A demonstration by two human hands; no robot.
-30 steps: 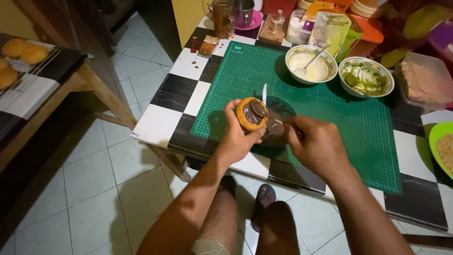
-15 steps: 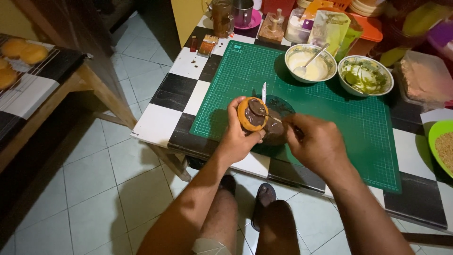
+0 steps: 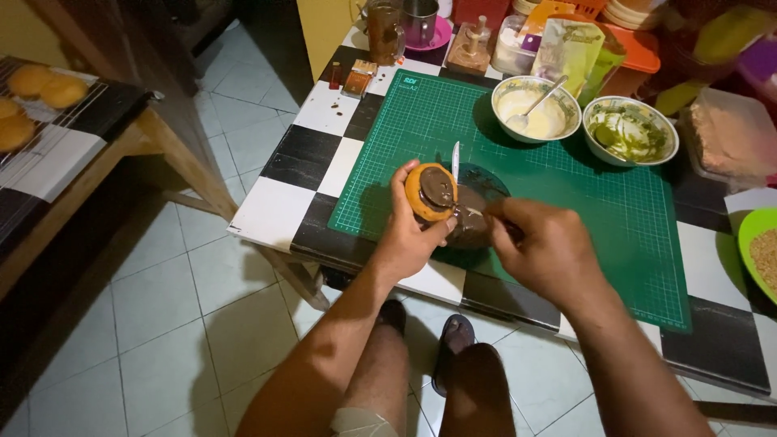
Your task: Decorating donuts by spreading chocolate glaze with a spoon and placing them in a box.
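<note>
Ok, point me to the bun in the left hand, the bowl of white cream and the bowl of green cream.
bun (image 3: 427, 193), head view, brown-spread top.
bowl of white cream (image 3: 495, 95), head view, left rim.
bowl of green cream (image 3: 670, 133), head view, right rim.

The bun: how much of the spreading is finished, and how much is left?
Done: brown spread partly covers the bun in the left hand. In hand: the right hand holds a knife by a dark bowl. Left: three plain buns wait on the rack.

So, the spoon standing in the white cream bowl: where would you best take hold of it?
By the free upper handle of the spoon, coming from the right and above. Its scoop end sits down in the cream bowl, while the handle slants up over the right rim, clean and clear of the green bowl.
</note>
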